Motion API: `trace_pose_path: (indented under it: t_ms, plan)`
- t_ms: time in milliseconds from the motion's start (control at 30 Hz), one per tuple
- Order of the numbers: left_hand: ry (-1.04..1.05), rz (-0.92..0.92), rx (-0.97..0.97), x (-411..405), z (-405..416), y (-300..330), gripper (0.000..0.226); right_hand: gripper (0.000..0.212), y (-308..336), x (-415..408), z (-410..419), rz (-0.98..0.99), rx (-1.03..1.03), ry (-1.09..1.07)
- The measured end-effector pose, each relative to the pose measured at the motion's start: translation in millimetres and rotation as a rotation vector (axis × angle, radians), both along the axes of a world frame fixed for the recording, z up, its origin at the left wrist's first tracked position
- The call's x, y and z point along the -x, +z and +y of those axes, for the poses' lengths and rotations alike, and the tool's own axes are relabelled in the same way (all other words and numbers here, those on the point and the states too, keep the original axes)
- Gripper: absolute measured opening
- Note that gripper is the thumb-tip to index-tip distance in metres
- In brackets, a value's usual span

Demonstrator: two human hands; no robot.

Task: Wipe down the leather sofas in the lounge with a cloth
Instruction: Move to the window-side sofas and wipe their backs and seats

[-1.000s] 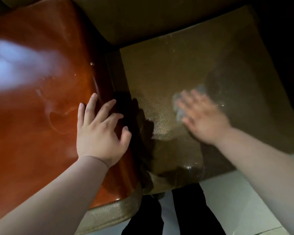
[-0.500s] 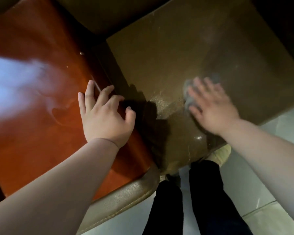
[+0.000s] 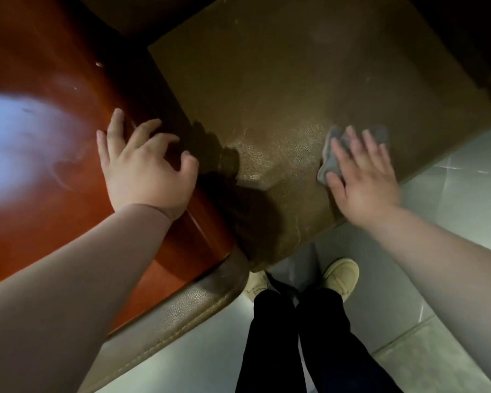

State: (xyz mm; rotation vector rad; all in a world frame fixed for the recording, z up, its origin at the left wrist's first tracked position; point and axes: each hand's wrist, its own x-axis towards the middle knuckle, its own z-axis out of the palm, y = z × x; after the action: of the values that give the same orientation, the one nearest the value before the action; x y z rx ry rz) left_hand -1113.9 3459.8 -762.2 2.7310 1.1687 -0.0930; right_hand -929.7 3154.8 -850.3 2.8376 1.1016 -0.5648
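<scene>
Left hand (image 3: 145,177) rests palm-down, fingers spread and slightly bent; right hand (image 3: 360,174) lies flat, fingers straight; both forearms extended forward.

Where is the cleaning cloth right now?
In the head view, the grey cloth lies on the sofa's brown leather seat cushion, right of centre near its front edge, pressed flat under the right hand.

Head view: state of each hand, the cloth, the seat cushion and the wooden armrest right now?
left hand: rests on the wooden armrest, fingers spread, holds nothing.
right hand: flat, presses the cloth onto the cushion.
cloth: grey, crumpled, mostly under the right hand, near the cushion's front edge.
seat cushion: brown leather, dusty specks visible.
wooden armrest: glossy, reflecting light.
</scene>
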Motion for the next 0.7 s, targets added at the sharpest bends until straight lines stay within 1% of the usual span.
trace_pose_path:
  t_ms: [33,67,100,133,200,233,267,300,333,367,433,500,533,567,600,667,700]
  plan:
    - [0.002,-0.003,0.0,0,-1,1,0.049,0.07,2,5,4,-0.005,0.003,-0.173]
    - [0.006,-0.003,-0.003,0,-1,2,0.048,0.07,4,19,13,-0.009,0.02,-0.265]
    - [0.012,0.0,-0.007,-1,-1,3,0.047,0.07,5,39,19,0.002,0.028,-0.247]
    - [0.019,0.006,-0.009,-1,-1,4,0.047,0.069,4,61,24,0.029,0.024,-0.128]
    - [0.026,0.021,-0.015,-2,-4,4,0.049,0.068,1,101,21,0.147,0.018,0.315]
    - [0.027,0.024,-0.028,-2,-4,4,0.049,0.066,1,107,12,0.203,0.018,0.539]
    - [0.024,0.025,-0.046,-1,-5,2,0.049,0.064,0,97,2,0.23,-0.006,0.692]
    - [0.017,0.025,-0.063,-1,-5,1,0.049,0.063,-4,80,-8,0.209,-0.055,0.73]
    - [0.012,0.021,-0.077,0,-5,-1,0.049,0.063,-7,60,-17,0.166,-0.077,0.675]
    - [0.01,0.014,-0.089,1,-4,-4,0.05,0.063,-9,40,-27,0.112,-0.069,0.542]
    - [0.016,0.007,-0.106,0,-2,-6,0.051,0.063,-9,1,-44,0.013,-0.028,0.152]
    - [0.02,0.036,-0.097,-2,-3,-5,0.05,0.068,-6,-10,-45,0.018,-0.057,-0.246]
    - [0.024,0.067,-0.083,-4,-5,-4,0.051,0.069,-2,0,-36,0.031,-0.057,-0.36]
    - [0.032,0.101,-0.063,-7,-7,-2,0.053,0.069,2,15,-24,0.037,-0.044,-0.377]
    - [0.047,0.146,-0.04,-11,-12,1,0.057,0.068,4,32,-14,0.05,-0.03,-0.288]
    - [0.048,0.274,-0.012,-18,-30,5,0.068,0.065,2,66,-4,0.123,-0.049,0.07]
    - [0.008,0.332,-0.009,-21,-42,5,0.073,0.065,-1,74,-7,0.158,-0.054,0.265]
